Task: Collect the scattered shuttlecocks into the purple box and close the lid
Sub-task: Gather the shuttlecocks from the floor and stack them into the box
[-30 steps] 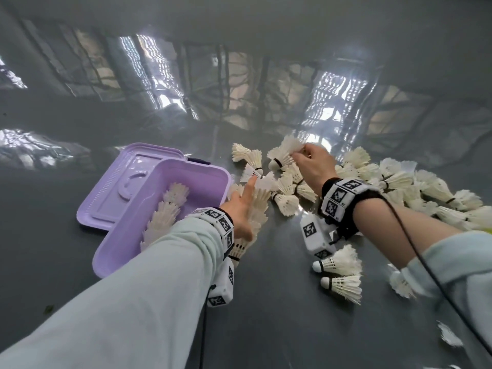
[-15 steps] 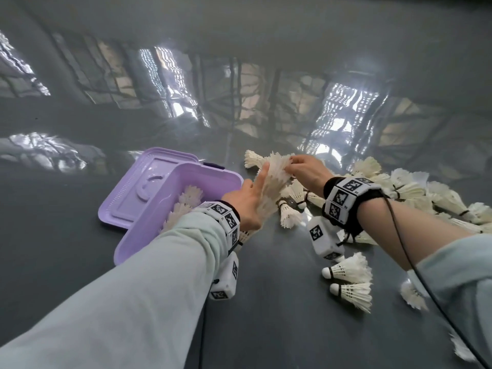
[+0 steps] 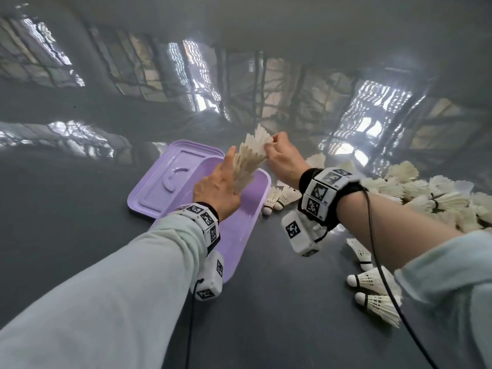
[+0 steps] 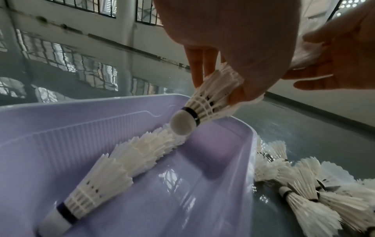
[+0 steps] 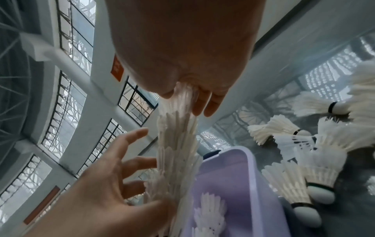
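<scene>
A nested stack of white shuttlecocks hangs tilted over the open purple box, cork end down. My left hand grips the lower part of the stack between thumb and fingers. At the top, my right hand pinches the feathers. Inside the box lies another nested row of shuttlecocks along its left side. The lid lies flat open behind the box. In the head view my left arm hides the box's near part.
A large pile of loose shuttlecocks lies on the glossy grey floor to the right of the box. Two lie by the box's right rim. Three more lie near my right forearm. A cable runs from each wrist.
Both hands have lifted the stack off the floor beside the pile and carried it left, over the box. The right hand now pinches its top.
</scene>
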`<act>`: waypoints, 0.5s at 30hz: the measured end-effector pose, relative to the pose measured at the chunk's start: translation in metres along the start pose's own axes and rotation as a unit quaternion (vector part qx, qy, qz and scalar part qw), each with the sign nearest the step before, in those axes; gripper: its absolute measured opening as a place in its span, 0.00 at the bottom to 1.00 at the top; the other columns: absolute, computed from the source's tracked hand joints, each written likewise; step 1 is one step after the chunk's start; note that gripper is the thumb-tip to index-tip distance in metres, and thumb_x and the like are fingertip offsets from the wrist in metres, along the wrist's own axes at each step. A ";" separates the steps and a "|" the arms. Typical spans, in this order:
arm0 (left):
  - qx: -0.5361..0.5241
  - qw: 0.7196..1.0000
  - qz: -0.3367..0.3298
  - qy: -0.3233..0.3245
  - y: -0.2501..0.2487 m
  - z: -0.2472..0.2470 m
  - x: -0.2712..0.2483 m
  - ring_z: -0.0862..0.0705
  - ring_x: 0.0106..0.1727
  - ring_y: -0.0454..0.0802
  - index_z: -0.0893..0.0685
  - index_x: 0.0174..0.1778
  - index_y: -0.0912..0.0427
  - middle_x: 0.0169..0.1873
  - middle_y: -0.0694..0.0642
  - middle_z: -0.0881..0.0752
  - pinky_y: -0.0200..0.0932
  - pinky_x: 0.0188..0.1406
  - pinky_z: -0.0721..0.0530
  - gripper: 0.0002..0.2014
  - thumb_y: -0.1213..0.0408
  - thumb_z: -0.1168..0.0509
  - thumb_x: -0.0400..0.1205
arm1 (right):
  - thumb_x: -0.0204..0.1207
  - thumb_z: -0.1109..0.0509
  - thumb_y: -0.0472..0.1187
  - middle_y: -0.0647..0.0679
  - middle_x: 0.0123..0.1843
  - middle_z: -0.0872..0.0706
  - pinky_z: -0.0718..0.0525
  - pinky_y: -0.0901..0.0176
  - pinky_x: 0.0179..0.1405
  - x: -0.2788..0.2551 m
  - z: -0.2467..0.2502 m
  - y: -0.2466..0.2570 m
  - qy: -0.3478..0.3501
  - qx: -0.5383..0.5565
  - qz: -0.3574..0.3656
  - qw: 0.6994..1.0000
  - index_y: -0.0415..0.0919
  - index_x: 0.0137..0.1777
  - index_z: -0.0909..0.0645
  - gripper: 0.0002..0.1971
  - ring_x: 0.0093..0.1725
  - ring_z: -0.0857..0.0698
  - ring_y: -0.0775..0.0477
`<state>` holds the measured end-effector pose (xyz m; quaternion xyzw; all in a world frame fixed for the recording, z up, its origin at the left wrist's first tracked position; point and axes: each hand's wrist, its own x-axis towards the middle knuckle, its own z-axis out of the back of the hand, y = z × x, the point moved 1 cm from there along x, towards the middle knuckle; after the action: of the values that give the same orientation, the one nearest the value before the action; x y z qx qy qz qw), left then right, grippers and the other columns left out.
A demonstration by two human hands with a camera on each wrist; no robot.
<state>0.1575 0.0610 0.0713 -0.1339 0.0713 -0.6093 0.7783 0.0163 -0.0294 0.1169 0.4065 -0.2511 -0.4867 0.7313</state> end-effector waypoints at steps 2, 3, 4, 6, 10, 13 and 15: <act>0.003 1.000 0.006 -0.005 0.010 0.003 0.007 0.14 0.49 0.63 0.58 0.81 0.44 0.65 0.57 0.19 0.52 0.44 0.17 0.44 0.58 0.36 0.77 | 0.85 0.47 0.42 0.42 0.50 0.20 0.29 0.56 0.46 0.008 -0.006 -0.001 -0.002 0.003 -0.010 1.000 0.37 0.57 0.32 0.09 0.48 0.22 0.44; -0.006 1.000 0.015 -0.003 0.015 0.004 0.009 0.14 0.49 0.63 0.57 0.81 0.45 0.64 0.57 0.18 0.52 0.44 0.17 0.42 0.58 0.37 0.77 | 0.85 0.46 0.42 0.42 0.51 0.20 0.28 0.56 0.47 0.012 -0.009 -0.002 -0.001 -0.002 -0.019 1.000 0.39 0.56 0.31 0.07 0.49 0.22 0.44; -0.017 0.999 0.028 0.004 0.018 0.001 0.010 0.14 0.50 0.63 0.55 0.81 0.46 0.62 0.57 0.17 0.53 0.46 0.18 0.41 0.57 0.37 0.77 | 0.84 0.45 0.44 0.42 0.52 0.19 0.26 0.54 0.49 0.016 -0.012 -0.006 0.004 -0.020 -0.029 0.999 0.41 0.56 0.29 0.08 0.51 0.21 0.43; -0.018 0.997 0.057 0.044 0.026 -0.010 0.005 0.16 0.55 0.65 0.54 0.81 0.47 0.62 0.59 0.17 0.54 0.52 0.20 0.40 0.55 0.37 0.78 | 0.83 0.44 0.47 0.41 0.54 0.16 0.23 0.50 0.54 0.021 -0.024 -0.017 0.025 -0.096 -0.046 0.994 0.42 0.57 0.25 0.12 0.54 0.19 0.39; 0.010 0.990 0.050 0.131 0.042 -0.041 -0.011 0.21 0.64 0.66 0.53 0.82 0.49 0.70 0.63 0.24 0.56 0.59 0.22 0.42 0.59 0.35 0.77 | 0.80 0.39 0.44 0.36 0.52 0.13 0.20 0.49 0.54 0.020 -0.055 -0.032 0.034 -0.194 -0.011 0.980 0.39 0.53 0.17 0.12 0.54 0.17 0.34; 0.002 0.988 0.065 0.141 0.054 -0.059 -0.015 0.19 0.60 0.68 0.58 0.81 0.49 0.65 0.65 0.21 0.57 0.57 0.19 0.44 0.57 0.35 0.76 | 0.76 0.36 0.40 0.36 0.50 0.13 0.20 0.51 0.52 0.021 -0.072 -0.031 0.029 -0.239 0.028 0.970 0.38 0.48 0.13 0.11 0.53 0.17 0.34; -0.014 0.986 0.083 0.143 0.058 -0.066 -0.017 0.21 0.61 0.70 0.58 0.80 0.45 0.65 0.65 0.22 0.60 0.58 0.19 0.45 0.54 0.36 0.72 | 0.76 0.38 0.38 0.35 0.51 0.13 0.20 0.53 0.50 0.022 -0.080 -0.029 0.058 -0.279 0.031 0.958 0.35 0.49 0.14 0.12 0.54 0.16 0.33</act>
<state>0.1888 0.0827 -0.0094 -0.0501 0.2012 -0.5545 0.8059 0.0713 -0.0274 0.0486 0.2057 -0.0754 -0.4901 0.8437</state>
